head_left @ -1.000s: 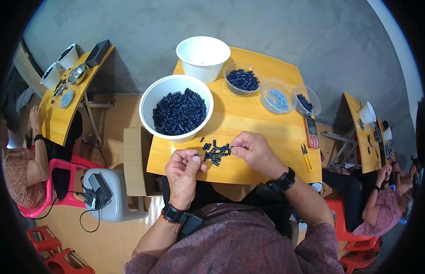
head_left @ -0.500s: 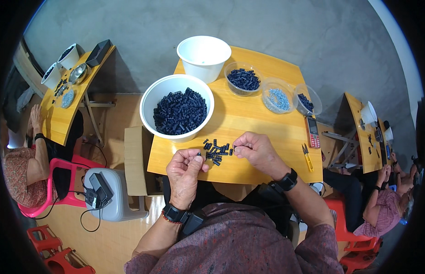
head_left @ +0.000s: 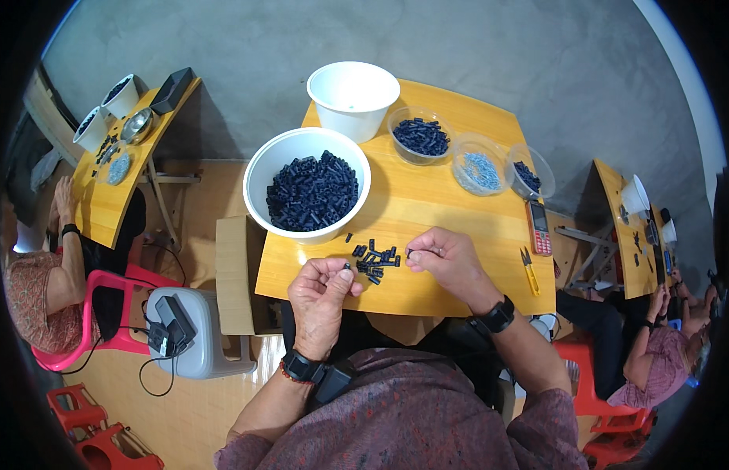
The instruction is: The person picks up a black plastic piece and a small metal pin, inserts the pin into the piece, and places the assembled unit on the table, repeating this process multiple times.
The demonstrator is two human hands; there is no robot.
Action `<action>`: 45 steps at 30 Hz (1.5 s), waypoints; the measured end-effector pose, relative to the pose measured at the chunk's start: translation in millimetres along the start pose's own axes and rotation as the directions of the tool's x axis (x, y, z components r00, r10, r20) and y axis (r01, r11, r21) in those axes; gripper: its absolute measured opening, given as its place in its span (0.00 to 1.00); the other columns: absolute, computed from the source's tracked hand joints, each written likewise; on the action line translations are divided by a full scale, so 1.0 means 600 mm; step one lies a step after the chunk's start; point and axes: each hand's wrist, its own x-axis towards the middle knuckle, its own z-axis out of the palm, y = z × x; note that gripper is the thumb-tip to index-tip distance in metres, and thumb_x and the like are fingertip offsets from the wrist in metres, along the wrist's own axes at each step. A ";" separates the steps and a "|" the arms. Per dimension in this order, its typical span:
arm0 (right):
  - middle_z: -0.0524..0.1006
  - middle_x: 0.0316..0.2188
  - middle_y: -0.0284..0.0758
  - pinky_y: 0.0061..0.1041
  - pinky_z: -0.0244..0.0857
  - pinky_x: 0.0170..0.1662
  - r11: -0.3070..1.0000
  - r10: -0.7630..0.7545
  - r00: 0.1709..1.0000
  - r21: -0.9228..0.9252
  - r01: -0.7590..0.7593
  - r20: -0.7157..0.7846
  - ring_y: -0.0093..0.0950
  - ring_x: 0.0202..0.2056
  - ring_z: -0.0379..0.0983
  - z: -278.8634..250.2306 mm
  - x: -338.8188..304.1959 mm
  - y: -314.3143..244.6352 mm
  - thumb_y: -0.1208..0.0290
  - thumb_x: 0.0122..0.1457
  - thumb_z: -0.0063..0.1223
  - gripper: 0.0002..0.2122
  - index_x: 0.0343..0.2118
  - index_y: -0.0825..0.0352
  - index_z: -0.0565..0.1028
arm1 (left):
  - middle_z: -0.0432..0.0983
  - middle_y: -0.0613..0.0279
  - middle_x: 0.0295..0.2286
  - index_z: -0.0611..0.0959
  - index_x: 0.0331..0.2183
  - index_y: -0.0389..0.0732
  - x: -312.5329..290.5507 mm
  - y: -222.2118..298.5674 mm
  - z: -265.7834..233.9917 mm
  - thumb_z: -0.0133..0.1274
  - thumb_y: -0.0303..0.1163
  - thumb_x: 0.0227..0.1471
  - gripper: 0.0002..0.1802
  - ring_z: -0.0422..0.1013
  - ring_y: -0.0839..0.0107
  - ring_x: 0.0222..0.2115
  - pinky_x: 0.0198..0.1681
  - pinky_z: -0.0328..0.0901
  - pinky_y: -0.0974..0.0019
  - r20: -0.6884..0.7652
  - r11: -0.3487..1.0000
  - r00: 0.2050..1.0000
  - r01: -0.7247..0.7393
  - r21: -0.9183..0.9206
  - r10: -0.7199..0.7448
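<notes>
Close to the table's near edge, my left hand [head_left: 321, 291] is closed, thumb and fingertips pinching a small dark plastic piece [head_left: 347, 266]. Opposite it, my right hand [head_left: 445, 258] pinches another small dark plastic piece [head_left: 410, 253] at its fingertips. The two hands are apart. Between them on the wood lies a loose pile of short dark blue-black plastic pieces [head_left: 377, 257], with one stray piece [head_left: 349, 237] off to its left. Beyond my left hand stands a white tub [head_left: 258, 176] heaped with similar dark pieces.
On the table [head_left: 427, 207] are a second white tub [head_left: 352, 117], clear bowls of dark pieces [head_left: 421, 137] and shiny small metal parts [head_left: 480, 171], a red phone [head_left: 539, 227] and yellow snips [head_left: 530, 272]. A cardboard box [head_left: 237, 274] stands left. Other people sit at side tables.
My right hand has drawn slightly right, away from the pile. The stray piece now lies farther from the pile. My left hand keeps its pinch almost in place.
</notes>
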 end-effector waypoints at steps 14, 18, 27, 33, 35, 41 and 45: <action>0.80 0.32 0.35 0.20 0.71 0.40 0.967 -0.089 0.996 0.243 0.082 0.016 0.21 0.32 0.77 0.032 -0.065 -0.041 0.80 0.61 0.55 0.04 0.37 0.72 0.77 | 0.79 0.58 0.31 0.79 0.39 0.32 -0.037 0.015 0.037 0.57 0.23 0.56 0.08 0.77 0.73 0.28 0.35 0.73 0.72 0.228 0.991 0.965 0.121 0.065 -0.133; 0.80 0.31 0.32 0.18 0.71 0.39 0.968 -0.213 0.977 0.135 0.209 0.009 0.18 0.33 0.76 0.042 -0.068 -0.044 0.79 0.60 0.56 0.05 0.38 0.73 0.78 | 0.79 0.58 0.31 0.79 0.39 0.32 -0.037 0.010 0.034 0.57 0.23 0.56 0.08 0.76 0.74 0.28 0.35 0.73 0.72 0.240 0.989 0.960 0.137 0.061 -0.148; 0.77 0.30 0.35 0.21 0.68 0.35 0.938 -0.332 0.943 -0.109 0.330 -0.004 0.22 0.31 0.74 0.053 -0.068 -0.049 0.82 0.56 0.57 0.05 0.35 0.70 0.78 | 0.79 0.60 0.31 0.79 0.39 0.32 -0.034 0.006 0.030 0.55 0.22 0.57 0.07 0.75 0.78 0.27 0.34 0.72 0.75 0.269 0.985 0.948 0.166 0.050 -0.173; 0.77 0.32 0.35 0.19 0.69 0.38 0.929 -0.347 0.938 -0.130 0.346 0.020 0.21 0.33 0.75 0.051 -0.068 -0.046 0.82 0.57 0.56 0.04 0.36 0.71 0.78 | 0.80 0.59 0.30 0.80 0.39 0.32 -0.034 0.007 0.029 0.56 0.22 0.57 0.07 0.75 0.78 0.27 0.33 0.71 0.76 0.272 0.980 0.942 0.193 0.037 -0.196; 0.77 0.30 0.35 0.21 0.68 0.36 0.929 -0.348 0.937 -0.133 0.346 0.012 0.23 0.32 0.75 0.054 -0.068 -0.049 0.82 0.56 0.57 0.04 0.35 0.71 0.78 | 0.80 0.58 0.29 0.80 0.37 0.32 -0.033 0.006 0.029 0.58 0.23 0.55 0.07 0.75 0.75 0.25 0.31 0.72 0.74 0.245 0.978 0.948 0.206 0.023 -0.205; 0.77 0.30 0.36 0.21 0.68 0.36 0.915 -0.370 0.929 -0.171 0.366 0.010 0.24 0.31 0.75 0.055 -0.069 -0.045 0.82 0.56 0.57 0.05 0.35 0.70 0.77 | 0.80 0.59 0.29 0.81 0.37 0.32 -0.033 0.009 0.032 0.58 0.22 0.55 0.06 0.75 0.75 0.25 0.31 0.72 0.74 0.236 0.977 0.949 0.209 0.036 -0.211; 0.77 0.30 0.37 0.22 0.69 0.36 0.837 -0.477 0.877 -0.274 0.473 0.055 0.27 0.32 0.76 0.053 -0.066 -0.048 0.83 0.56 0.56 0.05 0.35 0.70 0.77 | 0.80 0.59 0.29 0.81 0.37 0.32 -0.034 0.009 0.031 0.58 0.21 0.55 0.06 0.75 0.75 0.25 0.31 0.72 0.74 0.223 0.977 0.951 0.212 0.031 -0.214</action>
